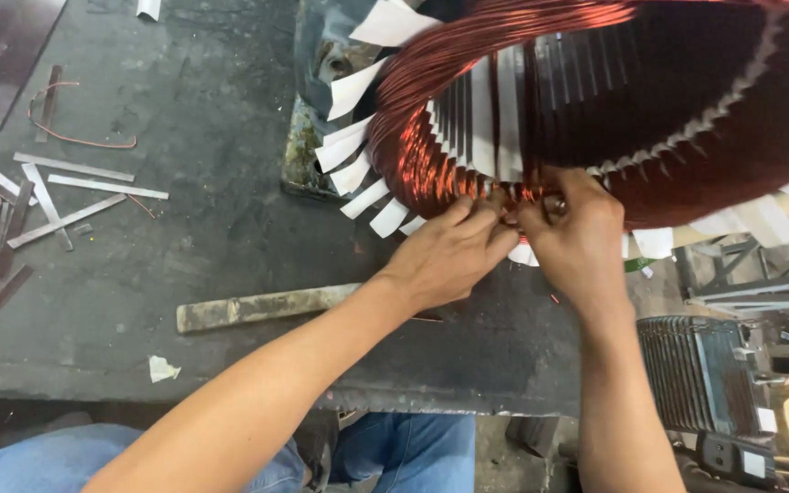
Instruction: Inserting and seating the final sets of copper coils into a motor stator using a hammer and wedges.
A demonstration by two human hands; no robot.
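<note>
A large motor stator [687, 110] with copper windings [422, 137] lies on its side at the top right, white insulation paper strips [353, 146] sticking out between the coils. My left hand [449, 251] and my right hand [577, 237] meet at the lower edge of the copper coil, fingers pinched together on the wire bundle there. What exactly sits between the fingertips is hidden by the fingers.
The dark workbench [194, 228] carries loose metal strips [75, 187] at the left, a bit of copper wire [75, 137], a worn flat bar [257, 308] near the front edge and a paper scrap [162, 369]. A finned motor housing [696, 374] stands lower right.
</note>
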